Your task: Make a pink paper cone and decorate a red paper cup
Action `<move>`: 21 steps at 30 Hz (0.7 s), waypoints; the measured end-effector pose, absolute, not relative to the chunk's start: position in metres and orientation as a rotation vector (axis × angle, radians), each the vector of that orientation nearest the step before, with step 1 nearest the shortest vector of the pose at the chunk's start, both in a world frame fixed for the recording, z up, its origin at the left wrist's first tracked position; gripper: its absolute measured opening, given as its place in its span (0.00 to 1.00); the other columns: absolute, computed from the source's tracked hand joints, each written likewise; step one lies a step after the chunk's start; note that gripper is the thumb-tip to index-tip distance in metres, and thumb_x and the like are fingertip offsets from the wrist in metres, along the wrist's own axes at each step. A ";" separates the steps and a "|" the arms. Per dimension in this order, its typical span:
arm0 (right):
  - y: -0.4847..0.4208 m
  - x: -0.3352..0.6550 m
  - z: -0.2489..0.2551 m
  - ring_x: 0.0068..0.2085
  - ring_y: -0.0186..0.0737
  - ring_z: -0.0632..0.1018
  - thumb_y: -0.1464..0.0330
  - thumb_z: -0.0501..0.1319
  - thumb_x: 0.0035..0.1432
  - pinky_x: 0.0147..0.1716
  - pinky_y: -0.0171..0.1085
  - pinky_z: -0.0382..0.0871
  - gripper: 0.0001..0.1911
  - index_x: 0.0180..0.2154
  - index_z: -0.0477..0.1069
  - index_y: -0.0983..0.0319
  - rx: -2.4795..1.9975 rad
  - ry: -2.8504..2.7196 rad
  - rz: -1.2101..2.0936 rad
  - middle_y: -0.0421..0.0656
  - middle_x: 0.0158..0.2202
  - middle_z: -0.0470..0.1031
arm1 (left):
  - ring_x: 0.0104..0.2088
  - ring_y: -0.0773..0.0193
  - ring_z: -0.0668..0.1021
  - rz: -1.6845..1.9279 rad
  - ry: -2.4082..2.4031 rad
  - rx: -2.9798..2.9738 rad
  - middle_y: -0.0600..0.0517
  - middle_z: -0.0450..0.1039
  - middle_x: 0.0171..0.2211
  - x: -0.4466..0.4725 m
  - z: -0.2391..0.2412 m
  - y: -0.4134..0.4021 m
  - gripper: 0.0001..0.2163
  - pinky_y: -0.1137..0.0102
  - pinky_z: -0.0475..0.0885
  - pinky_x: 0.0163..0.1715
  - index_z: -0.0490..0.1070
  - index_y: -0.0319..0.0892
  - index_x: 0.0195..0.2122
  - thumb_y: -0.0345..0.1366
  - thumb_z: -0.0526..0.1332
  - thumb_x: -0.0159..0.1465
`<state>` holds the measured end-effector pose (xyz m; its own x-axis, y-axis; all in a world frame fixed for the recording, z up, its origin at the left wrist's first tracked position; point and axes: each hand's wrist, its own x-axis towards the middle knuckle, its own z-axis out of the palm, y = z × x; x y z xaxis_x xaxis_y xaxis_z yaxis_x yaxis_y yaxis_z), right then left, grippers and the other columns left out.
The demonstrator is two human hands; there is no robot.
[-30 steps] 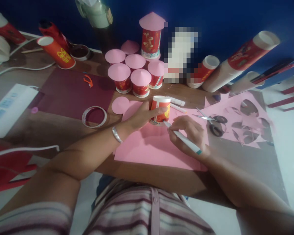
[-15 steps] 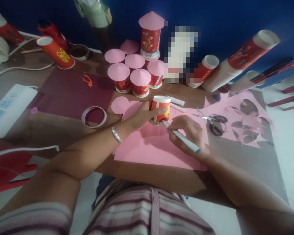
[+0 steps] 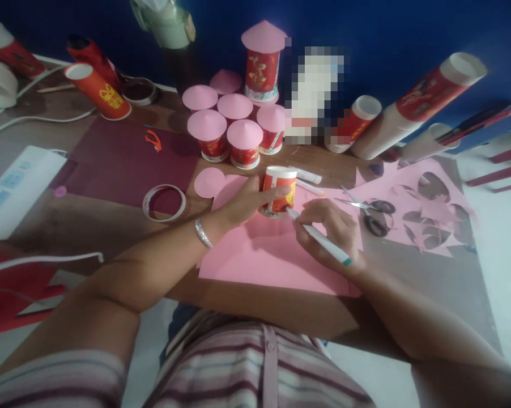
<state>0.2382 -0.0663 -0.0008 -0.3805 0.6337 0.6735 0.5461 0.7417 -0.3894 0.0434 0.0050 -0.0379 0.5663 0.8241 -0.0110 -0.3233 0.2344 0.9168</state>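
Observation:
Fingers of my left hand (image 3: pixel 251 198) are wrapped round a short red paper tube (image 3: pixel 272 184) with a white rim and yellow print. It stands upright over pink paper sheets (image 3: pixel 255 255). Drawn marks show along the white band at its foot. My right hand (image 3: pixel 329 229) grips a white marker (image 3: pixel 323 241) with a green end, its tip at the tube's lower right edge. Behind the tube lie another white marker (image 3: pixel 309 175) and a marker with an orange end (image 3: pixel 313 188). A pink paper disc (image 3: pixel 209 182) sits left of my left hand.
Several red tubes with pink cone roofs (image 3: pixel 245 136) stand at the back. Scissors (image 3: pixel 374 212) and cut pink scraps (image 3: pixel 434 215) lie to the right. A tape roll (image 3: pixel 164 203) and orange snips (image 3: pixel 153 140) are on the left. Taller tubes (image 3: pixel 417 107) lean at the back right.
My right hand and the marker have shifted slightly right along the tube's lower edge. The left hand and the tube have stayed put.

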 end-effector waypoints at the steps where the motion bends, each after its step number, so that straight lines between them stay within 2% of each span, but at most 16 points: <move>1: -0.066 0.238 0.000 0.33 0.42 0.82 0.78 0.65 0.58 0.35 0.43 0.80 0.11 0.38 0.69 0.58 -0.885 -2.073 0.133 0.41 0.31 0.78 | 0.34 0.64 0.83 0.853 0.564 1.066 0.50 0.80 0.36 0.044 -0.039 0.005 0.19 0.72 0.78 0.35 0.73 0.40 0.46 0.47 0.73 0.62; 9: -0.067 0.238 0.003 0.33 0.41 0.82 0.78 0.65 0.59 0.35 0.43 0.80 0.11 0.39 0.70 0.57 -0.885 -2.082 0.147 0.39 0.30 0.78 | 0.35 0.63 0.82 0.852 0.587 1.088 0.48 0.79 0.36 0.045 -0.036 0.005 0.20 0.71 0.78 0.34 0.73 0.40 0.43 0.51 0.72 0.61; 21: -0.067 0.240 -0.001 0.33 0.41 0.82 0.78 0.65 0.58 0.35 0.43 0.79 0.11 0.37 0.70 0.56 -0.924 -2.063 0.105 0.39 0.30 0.77 | 0.37 0.63 0.82 0.861 0.582 1.067 0.49 0.79 0.37 0.043 -0.038 0.006 0.19 0.72 0.78 0.34 0.74 0.41 0.45 0.48 0.72 0.62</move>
<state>0.2398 -0.0668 -0.0008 -0.3651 0.6451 0.6712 0.5740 0.7236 -0.3833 0.0430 0.0057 -0.0382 0.5526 0.8334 -0.0086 -0.3194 0.2214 0.9214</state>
